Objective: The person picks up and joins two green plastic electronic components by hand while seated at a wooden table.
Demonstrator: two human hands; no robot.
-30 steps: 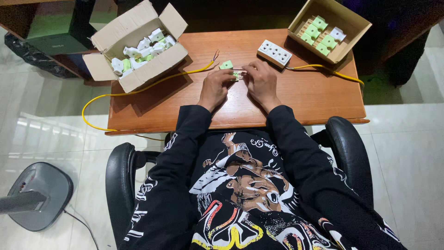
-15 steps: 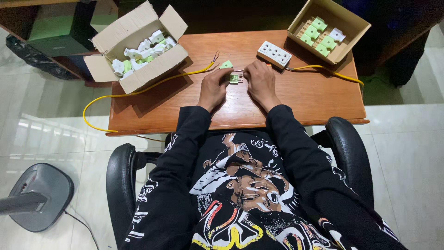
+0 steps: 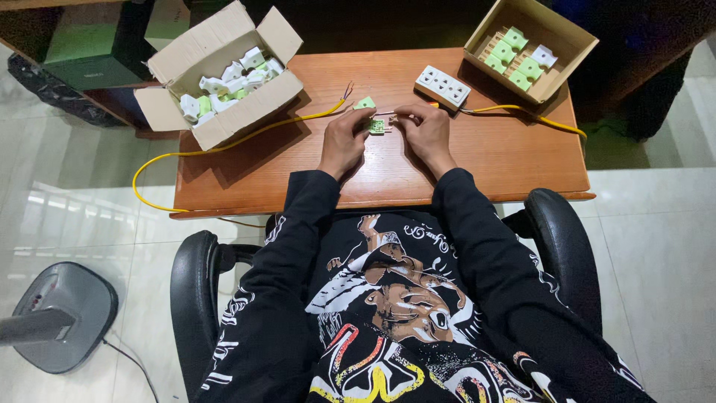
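Two hands meet over the middle of the wooden table; the left hand and right hand pinch a small green plug part between their fingertips — just above the tabletop. Another green piece lies near it; a yellow cable trails left; a white socket strip sits beyond; two open cardboard boxes hold more parts.

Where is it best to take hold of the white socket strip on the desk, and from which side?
Probably across the two long edges of the white socket strip, coming from above: it lies flat and narrow on the desk. Avoid its right end, where the yellow cable leaves.
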